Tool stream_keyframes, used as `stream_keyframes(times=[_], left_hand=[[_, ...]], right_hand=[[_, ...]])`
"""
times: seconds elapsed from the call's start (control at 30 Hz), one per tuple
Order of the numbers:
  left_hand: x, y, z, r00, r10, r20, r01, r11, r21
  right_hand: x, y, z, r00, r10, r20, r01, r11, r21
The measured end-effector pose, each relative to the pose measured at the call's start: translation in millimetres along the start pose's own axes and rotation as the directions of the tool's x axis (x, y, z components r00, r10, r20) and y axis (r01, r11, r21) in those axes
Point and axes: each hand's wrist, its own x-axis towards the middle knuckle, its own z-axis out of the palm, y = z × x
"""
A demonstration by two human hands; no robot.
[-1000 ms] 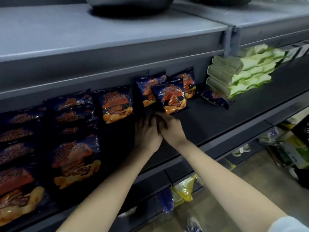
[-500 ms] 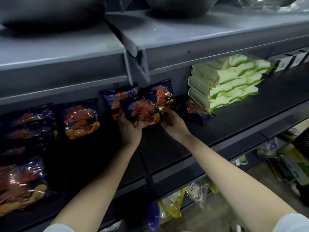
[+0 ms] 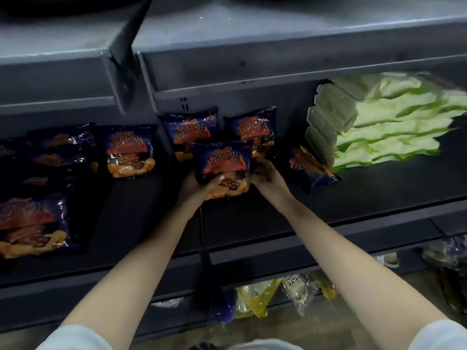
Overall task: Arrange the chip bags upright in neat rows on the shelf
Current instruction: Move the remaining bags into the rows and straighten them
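A dark blue chip bag point(image 3: 222, 161) with orange print stands upright on the grey shelf point(image 3: 379, 188), held at its lower corners. My left hand point(image 3: 195, 184) grips its bottom left, and my right hand point(image 3: 265, 173) grips its right side. Two more bags point(image 3: 189, 127) point(image 3: 252, 125) stand upright right behind it. One bag point(image 3: 308, 164) lies tipped over to the right. Another upright bag point(image 3: 129, 150) stands to the left, and several more bags point(image 3: 32, 223) fill the far left.
A stack of green and white packs point(image 3: 384, 125) sits on the shelf at the right. The upper shelf point(image 3: 252, 54) overhangs the bags. Below, the lower shelf holds yellow and clear packets point(image 3: 255, 299).
The view has swung right and drawn closer. Both hands still hold the front bag; my left thumb now lies across its lower front.
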Motion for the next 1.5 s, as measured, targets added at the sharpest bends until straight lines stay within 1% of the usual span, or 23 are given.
stream_keyframes(times=[0.07,0.1,0.17,0.2,0.27,0.37,0.43,0.6,0.67,0.77,0.93,1.0,1.07,1.13,1.2,1.3,1.37,1.43,1.5], left_hand=[[-7.7,-1.7,-5.4,1.0,0.008,-0.02,-0.007,1.0,0.011],[-11.5,-1.8,-8.2,0.999,0.016,-0.045,-0.016,1.0,0.0],[-19.7,-1.6,-15.0,0.994,0.032,-0.109,-0.034,0.999,-0.018],[-24.1,-0.2,-19.3,0.99,0.046,-0.137,-0.048,0.999,-0.011],[-32.2,0.5,-31.1,0.983,0.072,-0.167,-0.07,0.997,0.019],[-46.2,-3.1,-55.2,0.981,0.073,-0.179,-0.067,0.997,0.042],[-56.0,-5.9,-70.1,0.979,0.062,-0.193,-0.055,0.998,0.042],[-64.6,-17.4,-101.0,0.954,0.006,-0.299,-0.021,0.999,-0.047],[-63.1,-20.9,-112.8,0.947,0.014,-0.32,-0.032,0.998,-0.05],[-56.9,-25.9,-131.9,0.949,0.043,-0.312,-0.064,0.996,-0.059],[-37.9,-31.1,-157.9,0.948,0.11,-0.298,-0.114,0.994,0.004],[-30.5,-32.0,-164.3,0.944,0.131,-0.303,-0.125,0.991,0.039],[-22.9,-34.6,-167.5,0.948,0.144,-0.285,-0.133,0.99,0.055],[-16.4,-38.1,-166.7,0.959,0.116,-0.258,-0.11,0.993,0.037],[-9.4,-41.6,-164.3,0.964,0.102,-0.247,-0.1,0.995,0.02],[-0.7,-43.5,-161.5,0.964,0.103,-0.245,-0.099,0.995,0.028],[1.8,-44.6,-161.3,0.959,0.095,-0.268,-0.085,0.995,0.049],[1.9,-48.2,-163.1,0.944,0.136,-0.3,-0.111,0.989,0.099],[2.4,-53.9,-166.3,0.931,0.202,-0.305,-0.148,0.971,0.189]], right_hand=[[-1.1,-2.1,-1.7,0.994,-0.038,0.1,0.031,0.997,0.07],[-2.6,-4.7,-0.7,0.982,-0.07,0.176,0.05,0.992,0.117],[-4.1,-8.2,5.9,0.931,-0.131,0.339,0.07,0.98,0.187],[-5.2,-10.0,11.8,0.908,-0.148,0.392,0.07,0.976,0.205],[-6.3,-13.5,27.4,0.895,-0.147,0.422,0.051,0.972,0.23],[-7.4,-18.9,54.3,0.918,-0.131,0.375,0.039,0.97,0.242],[-7.5,-22.7,72.6,0.917,-0.13,0.377,0.044,0.973,0.228],[-12.2,-33.3,111.7,0.91,-0.136,0.391,0.055,0.976,0.21],[-12.0,-36.8,123.4,0.905,-0.144,0.401,0.063,0.976,0.21],[-6.9,-42.4,138.9,0.897,-0.158,0.413,0.083,0.978,0.194],[-5.8,-60.4,161.6,0.891,-0.143,0.43,0.03,0.965,0.261],[-4.4,-65.2,168.2,0.912,-0.135,0.388,0.018,0.957,0.29],[0.0,-65.5,172.1,0.929,-0.128,0.347,0.033,0.963,0.268],[4.6,-63.6,173.9,0.94,-0.126,0.317,0.056,0.974,0.221],[10.3,-59.9,175.1,0.955,-0.115,0.272,0.057,0.976,0.212],[15.3,-57.2,179.6,0.978,-0.069,0.198,0.022,0.973,0.229],[16.7,-57.0,186.0,0.984,-0.035,0.172,-0.007,0.972,0.236],[18.1,-55.7,195.5,0.987,-0.017,0.157,-0.018,0.975,0.222],[18.9,-53.7,207.0,0.99,-0.017,0.141,-0.011,0.98,0.197]])
